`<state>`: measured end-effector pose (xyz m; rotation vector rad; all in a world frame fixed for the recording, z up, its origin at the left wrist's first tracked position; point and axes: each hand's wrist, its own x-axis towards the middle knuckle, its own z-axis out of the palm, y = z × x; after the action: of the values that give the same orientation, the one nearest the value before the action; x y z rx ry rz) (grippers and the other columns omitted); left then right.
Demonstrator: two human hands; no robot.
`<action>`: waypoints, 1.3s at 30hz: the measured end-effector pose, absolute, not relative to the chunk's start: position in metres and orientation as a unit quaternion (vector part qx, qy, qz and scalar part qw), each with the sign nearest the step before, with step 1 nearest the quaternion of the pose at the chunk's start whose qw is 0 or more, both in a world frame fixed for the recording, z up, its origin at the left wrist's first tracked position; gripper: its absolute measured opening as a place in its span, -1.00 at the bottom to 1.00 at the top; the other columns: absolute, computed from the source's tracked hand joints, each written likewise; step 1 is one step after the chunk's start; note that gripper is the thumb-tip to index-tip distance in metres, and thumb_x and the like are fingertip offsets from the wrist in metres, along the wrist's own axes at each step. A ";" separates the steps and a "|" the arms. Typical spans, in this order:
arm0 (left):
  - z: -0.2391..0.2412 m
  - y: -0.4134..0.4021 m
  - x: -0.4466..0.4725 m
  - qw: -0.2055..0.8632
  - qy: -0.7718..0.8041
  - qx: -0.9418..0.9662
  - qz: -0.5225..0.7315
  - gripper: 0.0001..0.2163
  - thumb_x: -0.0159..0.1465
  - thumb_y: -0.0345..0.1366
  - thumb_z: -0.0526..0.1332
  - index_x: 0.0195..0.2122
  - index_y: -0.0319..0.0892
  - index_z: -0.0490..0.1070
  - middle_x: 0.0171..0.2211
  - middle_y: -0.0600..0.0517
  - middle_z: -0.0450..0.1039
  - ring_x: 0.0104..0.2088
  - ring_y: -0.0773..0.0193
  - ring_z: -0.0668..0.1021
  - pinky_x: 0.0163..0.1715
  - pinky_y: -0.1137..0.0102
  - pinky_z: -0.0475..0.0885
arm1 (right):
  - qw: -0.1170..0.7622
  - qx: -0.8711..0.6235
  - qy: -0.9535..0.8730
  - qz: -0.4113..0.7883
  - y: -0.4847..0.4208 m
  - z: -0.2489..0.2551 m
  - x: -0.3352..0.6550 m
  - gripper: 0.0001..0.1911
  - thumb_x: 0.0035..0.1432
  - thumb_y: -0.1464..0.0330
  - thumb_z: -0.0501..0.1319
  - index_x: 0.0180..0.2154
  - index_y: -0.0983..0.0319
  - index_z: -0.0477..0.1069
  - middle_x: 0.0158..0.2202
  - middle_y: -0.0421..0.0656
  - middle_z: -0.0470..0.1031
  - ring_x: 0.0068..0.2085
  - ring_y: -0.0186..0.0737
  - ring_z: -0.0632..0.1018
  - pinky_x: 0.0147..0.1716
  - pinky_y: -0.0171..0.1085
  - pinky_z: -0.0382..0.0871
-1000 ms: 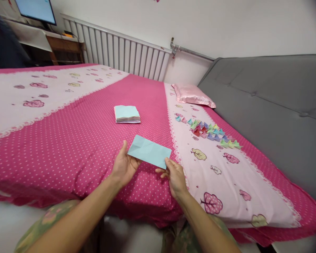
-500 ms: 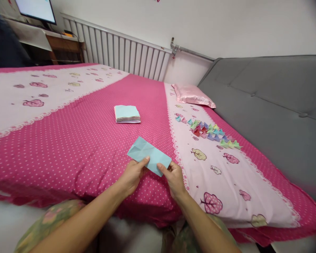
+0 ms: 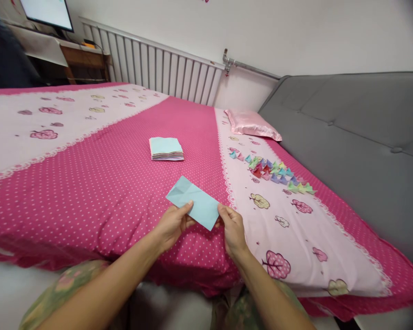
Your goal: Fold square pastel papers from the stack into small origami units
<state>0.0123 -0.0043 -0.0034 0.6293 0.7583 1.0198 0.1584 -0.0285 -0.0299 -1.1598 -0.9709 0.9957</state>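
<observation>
A light blue sheet of paper (image 3: 196, 201), folded into a rectangle with creases at its left end, is held above the bed's near edge. My left hand (image 3: 175, 225) pinches its lower edge, thumb on top and fingers underneath. At the right end, my right hand (image 3: 231, 225) grips the paper's edge between thumb and fingers. Beyond the hands, a stack of square paper (image 3: 166, 147) with a light blue sheet on top lies on the bed. Several small folded paper pieces (image 3: 271, 170) in many colours sit in rows to the right.
The bed (image 3: 124, 183) has a pink dotted cover with pale printed bands. A pink pillow (image 3: 252, 123) lies at the back right, against a grey padded headboard (image 3: 351, 123). A white radiator (image 3: 151, 59) and a desk with a monitor (image 3: 48, 11) stand behind.
My right hand has shifted slightly right, its thumb sliding from the paper's face to its right edge. The left hand still holds the paper, almost unmoved.
</observation>
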 end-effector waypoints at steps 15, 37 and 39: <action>0.005 0.010 -0.005 0.770 0.358 0.227 0.477 -0.85 0.20 -0.49 0.07 -0.23 -0.32 0.37 -0.37 -0.07 0.54 -0.45 0.30 0.57 -0.44 0.47 0.51 | 0.514 -0.437 -0.660 0.331 -0.028 -0.019 0.175 -0.52 -0.03 0.56 0.07 -0.08 0.04 0.38 0.18 -0.21 0.10 0.17 -0.12 0.17 0.06 -0.11 0.17; -0.001 0.002 -0.002 0.801 0.347 0.300 0.386 -0.78 0.18 -0.41 0.14 -0.14 -0.32 0.39 -0.19 -0.15 0.50 -0.35 0.23 0.57 -0.34 0.39 0.51 | 0.500 -0.440 -0.686 0.293 -0.027 -0.021 0.173 -0.79 -0.06 0.44 0.28 -0.32 0.07 0.53 0.12 -0.16 0.20 0.08 -0.11 0.30 0.04 -0.13 0.20; -0.001 0.001 -0.002 0.802 0.344 0.305 0.381 -0.77 0.17 -0.40 0.15 -0.13 -0.30 0.39 -0.15 -0.15 0.48 -0.33 0.22 0.57 -0.34 0.37 0.51 | 0.513 -0.440 -0.678 0.289 -0.026 -0.020 0.172 -0.81 -0.04 0.43 0.27 -0.33 0.07 0.53 0.07 -0.14 0.27 0.06 -0.11 0.32 0.03 -0.13 0.20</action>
<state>-0.0019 0.0010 -0.0014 0.6532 0.7382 0.8176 0.1724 -0.0263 -0.0204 -1.0570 -1.6301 0.6959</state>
